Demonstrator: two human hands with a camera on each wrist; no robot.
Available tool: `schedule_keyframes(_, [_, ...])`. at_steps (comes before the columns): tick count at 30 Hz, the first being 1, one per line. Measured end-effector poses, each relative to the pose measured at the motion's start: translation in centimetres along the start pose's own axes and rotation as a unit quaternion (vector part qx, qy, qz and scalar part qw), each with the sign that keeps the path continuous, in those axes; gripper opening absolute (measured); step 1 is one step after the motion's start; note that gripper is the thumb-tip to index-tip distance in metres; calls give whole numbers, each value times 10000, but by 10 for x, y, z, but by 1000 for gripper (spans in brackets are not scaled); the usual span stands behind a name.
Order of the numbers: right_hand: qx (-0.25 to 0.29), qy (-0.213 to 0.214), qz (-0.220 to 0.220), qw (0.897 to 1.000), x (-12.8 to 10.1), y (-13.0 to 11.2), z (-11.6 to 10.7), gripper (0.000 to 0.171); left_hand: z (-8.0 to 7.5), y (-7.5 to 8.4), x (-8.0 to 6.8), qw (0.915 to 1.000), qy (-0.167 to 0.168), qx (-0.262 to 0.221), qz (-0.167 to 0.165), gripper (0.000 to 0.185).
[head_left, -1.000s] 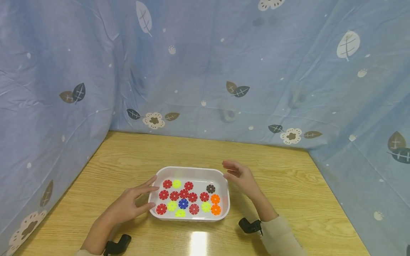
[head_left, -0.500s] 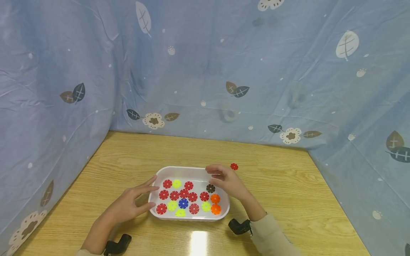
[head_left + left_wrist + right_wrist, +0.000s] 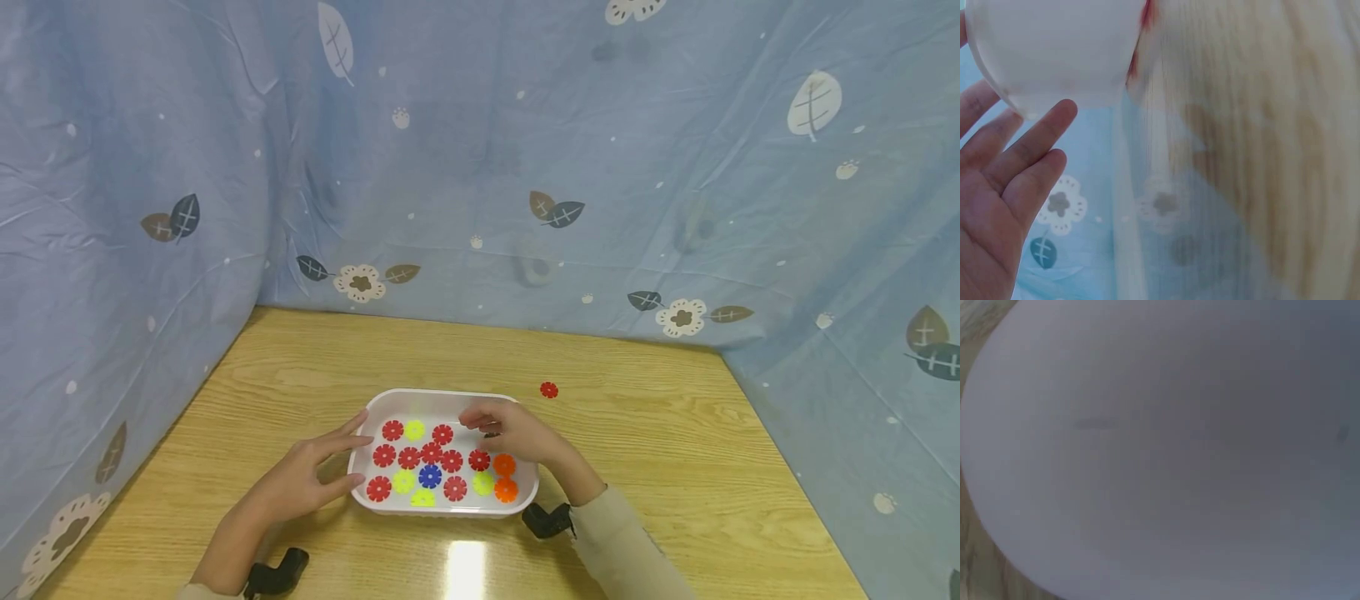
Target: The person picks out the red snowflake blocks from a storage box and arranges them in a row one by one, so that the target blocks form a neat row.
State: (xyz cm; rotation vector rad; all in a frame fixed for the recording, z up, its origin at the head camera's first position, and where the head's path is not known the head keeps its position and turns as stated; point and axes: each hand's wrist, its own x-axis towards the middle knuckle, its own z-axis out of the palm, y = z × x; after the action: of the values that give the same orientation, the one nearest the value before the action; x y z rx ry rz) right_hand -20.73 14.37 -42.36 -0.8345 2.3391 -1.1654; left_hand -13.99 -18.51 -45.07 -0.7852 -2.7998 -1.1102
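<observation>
A white plastic tray [image 3: 431, 407] holds several notched plastic snowflake discs, mostly red, with yellow-green, orange and one blue disc [image 3: 430, 477] among them. My left hand [image 3: 300, 477] rests with outstretched fingers against the tray's left rim. In the left wrist view that hand [image 3: 997, 200] lies under the tray's white wall [image 3: 1054, 50]. Over the back right of the tray hovers my right hand [image 3: 513, 432], its fingers slightly bent and nothing seen between them. It covers most of a dark disc. Only the tray's pale outside [image 3: 1147, 456] fills the right wrist view.
A single red disc [image 3: 549, 390] lies on the wooden table [image 3: 637, 433] behind the tray, to its right. Blue patterned cloth [image 3: 465, 167] hangs around the back and both sides. Dark wrist cameras sit under both wrists.
My right hand has moved left from beyond the tray's right rim to above its inside. A red disc has come into sight on the table. The left hand stays put.
</observation>
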Motion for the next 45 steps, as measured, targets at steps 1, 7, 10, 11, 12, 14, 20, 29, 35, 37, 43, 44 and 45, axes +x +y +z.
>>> schedule_keyframes(1, [-109, -56, -30, 9999, 1, 0, 0, 33, 0, 0, 0, 10000, -4, 16, -5, 43])
schedule_keyframes(7, [-581, -293, 66, 9979, 5, -3, 2, 29, 0, 0, 0, 9999, -37, 5, -122, 43])
schedule_keyframes(10, [-815, -421, 258, 9955, 5, -4, 2, 28, 1, 1, 0, 9999, -43, 30, -149, 42])
schedule_keyframes(11, [-882, -460, 303, 9946, 6, -3, 3, 27, 1, 1, 0, 9998, -45, 30, -172, 42])
schedule_keyframes(12, [-952, -516, 350, 9935, 6, -3, 3, 28, 1, 1, 0, 9998, -47, 32, -190, 41])
schedule_keyframes(14, [-1034, -612, 436, 9918, 6, -3, 4, 28, 1, 1, 1, 9997, -52, 18, -223, 41])
schedule_keyframes(20, [-1337, -782, 481, 9868, 6, -5, 6, 30, 1, 1, 1, 9998, -29, 29, -205, 41])
schedule_keyframes(29, [-2082, -736, 453, 9743, 8, -4, 12, 31, 1, 0, 0, 9999, 20, 90, -40, 41])
schedule_keyframes(35, [-2384, -759, 470, 9670, 8, -4, 15, 33, 2, 0, 1, 9999, 1, 57, -120, 39])
schedule_keyframes(37, [-2503, -779, 434, 9640, 9, -4, 15, 33, 2, 0, 1, 9999, -4, 41, -150, 39])
schedule_keyframes(43, [-2831, -804, 335, 9551, 11, -2, 17, 32, 1, 0, 1, 9997, -19, -5, -227, 40])
schedule_keyframes(44, [-2872, -802, 318, 9540, 11, -2, 18, 32, 1, 0, 1, 9997, -22, -2, -227, 40])
schedule_keyframes(45, [-2918, -801, 296, 9526, 11, -2, 18, 31, 1, 0, 1, 9997, -24, 3, -224, 40])
